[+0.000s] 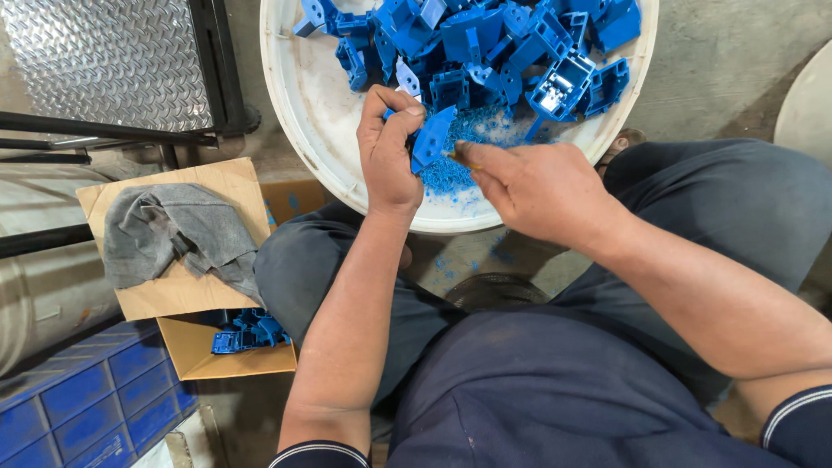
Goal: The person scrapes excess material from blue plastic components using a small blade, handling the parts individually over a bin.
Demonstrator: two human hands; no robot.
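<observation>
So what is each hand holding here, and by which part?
The left hand pinches a blue plastic part by its left edge. The right hand grips a small tool, mostly hidden; only its tip shows.

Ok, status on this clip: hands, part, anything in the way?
Left hand gripping blue plastic part. Right hand pinching small tool at its edge. Over white tub of blue parts; nothing blocking.

Bare concrete floor (719,61); steel tread plate (104,56) upper left, blue crate (78,407) lower left.
</observation>
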